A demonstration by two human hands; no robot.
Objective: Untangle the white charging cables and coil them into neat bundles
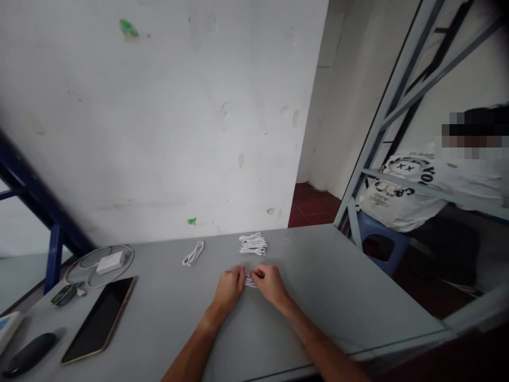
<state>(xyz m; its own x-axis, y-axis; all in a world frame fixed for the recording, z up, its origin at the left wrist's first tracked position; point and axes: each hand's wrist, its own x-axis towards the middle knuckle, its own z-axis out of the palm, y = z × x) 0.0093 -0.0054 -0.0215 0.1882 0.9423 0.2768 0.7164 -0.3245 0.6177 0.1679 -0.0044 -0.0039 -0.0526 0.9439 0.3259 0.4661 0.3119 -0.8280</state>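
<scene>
White cable (250,282), a small bundle on the tabletop (350,286) near its middle, long axis running crosswise between left hand (228,289) and right hand (270,284). Fingers of both hands nearly closed, apparently pinching it from either side.

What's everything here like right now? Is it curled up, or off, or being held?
Small white cable: pinched between both hands
Left hand: fingers closed on the cable
Right hand: fingers closed on the cable
Cable bundle: looped, lying on the table
Cable coil: folded in long loops, lying still
Tablet: screen dark
Charger: cord looped beside it
Stool: a person sitting on it
</scene>
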